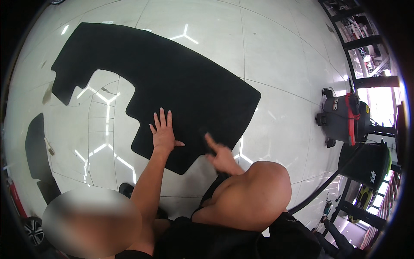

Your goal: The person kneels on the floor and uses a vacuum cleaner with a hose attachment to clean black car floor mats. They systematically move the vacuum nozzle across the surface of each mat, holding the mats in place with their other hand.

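Note:
A large black carpet car mat (172, 73) with cut-out edges lies flat on the floor. My left hand (163, 134) presses palm down on its near part, fingers spread. Just right of that, my right hand (223, 158) is closed around a dark vacuum nozzle (210, 149) held against the mat's near right part. Motion blurs this hand, and the nozzle's black shape merges with the mat. My bent knee hides part of the right forearm.
A grey and red shop vacuum (343, 116) stands at the right, its black hose (319, 190) running toward me. Beside it is a dark bin (366, 166). Another dark mat piece (38, 149) lies at the left. Glossy pale floor tiles (284, 56) surround the mat.

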Demonstrator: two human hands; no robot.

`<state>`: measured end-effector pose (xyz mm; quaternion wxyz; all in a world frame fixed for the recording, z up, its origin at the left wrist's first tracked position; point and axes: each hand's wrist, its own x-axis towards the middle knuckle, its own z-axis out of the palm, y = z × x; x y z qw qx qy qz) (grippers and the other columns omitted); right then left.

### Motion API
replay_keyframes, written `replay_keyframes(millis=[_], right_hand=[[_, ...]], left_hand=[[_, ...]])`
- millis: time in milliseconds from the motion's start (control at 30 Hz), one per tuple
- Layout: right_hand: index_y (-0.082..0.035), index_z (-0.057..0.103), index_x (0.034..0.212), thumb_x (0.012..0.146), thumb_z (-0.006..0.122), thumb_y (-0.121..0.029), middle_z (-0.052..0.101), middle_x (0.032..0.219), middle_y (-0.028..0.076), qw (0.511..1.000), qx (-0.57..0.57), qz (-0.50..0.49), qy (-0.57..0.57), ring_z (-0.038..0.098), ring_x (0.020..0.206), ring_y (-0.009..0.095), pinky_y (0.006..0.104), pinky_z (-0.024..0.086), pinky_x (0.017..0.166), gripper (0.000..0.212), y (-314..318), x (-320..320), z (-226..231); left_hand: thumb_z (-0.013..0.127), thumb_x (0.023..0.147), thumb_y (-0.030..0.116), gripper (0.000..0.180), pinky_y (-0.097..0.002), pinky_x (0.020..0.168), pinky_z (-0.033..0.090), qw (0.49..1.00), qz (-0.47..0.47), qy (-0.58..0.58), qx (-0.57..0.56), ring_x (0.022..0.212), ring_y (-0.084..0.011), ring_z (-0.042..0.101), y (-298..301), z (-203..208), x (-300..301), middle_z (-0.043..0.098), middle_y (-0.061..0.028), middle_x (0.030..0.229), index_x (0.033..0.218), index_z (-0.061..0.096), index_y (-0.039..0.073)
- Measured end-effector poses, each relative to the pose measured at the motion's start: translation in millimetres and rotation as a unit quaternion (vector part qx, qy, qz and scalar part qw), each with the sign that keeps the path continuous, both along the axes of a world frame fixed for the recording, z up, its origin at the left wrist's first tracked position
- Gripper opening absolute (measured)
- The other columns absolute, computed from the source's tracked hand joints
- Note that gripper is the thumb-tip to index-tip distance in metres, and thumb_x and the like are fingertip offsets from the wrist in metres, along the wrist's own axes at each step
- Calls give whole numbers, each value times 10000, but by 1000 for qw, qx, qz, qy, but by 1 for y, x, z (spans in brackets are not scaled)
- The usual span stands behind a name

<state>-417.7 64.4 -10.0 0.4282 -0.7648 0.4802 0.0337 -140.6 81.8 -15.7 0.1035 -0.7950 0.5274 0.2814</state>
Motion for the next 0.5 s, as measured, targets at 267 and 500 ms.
replay_keyframes(millis=[267, 500], right_hand=[[-290, 409, 1712, 938, 739, -149, 691, 1393, 326, 963, 52, -258, 66, 697, 1282, 446, 499, 539, 1120, 853, -73, -46, 20], [-298, 417, 1709, 929, 755, -183, 621, 1465, 365, 999, 41, 25, 18, 670, 1308, 478, 491, 494, 1170, 859, 4, 10, 27]], left_hand=[[976, 637, 642, 1561, -674, 1309, 273, 1000, -8, -13, -5, 1702, -448, 55, 1, -1, 7, -34, -199, 1852, 1783, 54, 122], [971, 644, 647, 1566, -685, 1301, 277, 1000, -13, -12, -11, 1702, -450, 55, 0, -3, 0, -34, -204, 1851, 1782, 34, 116]])
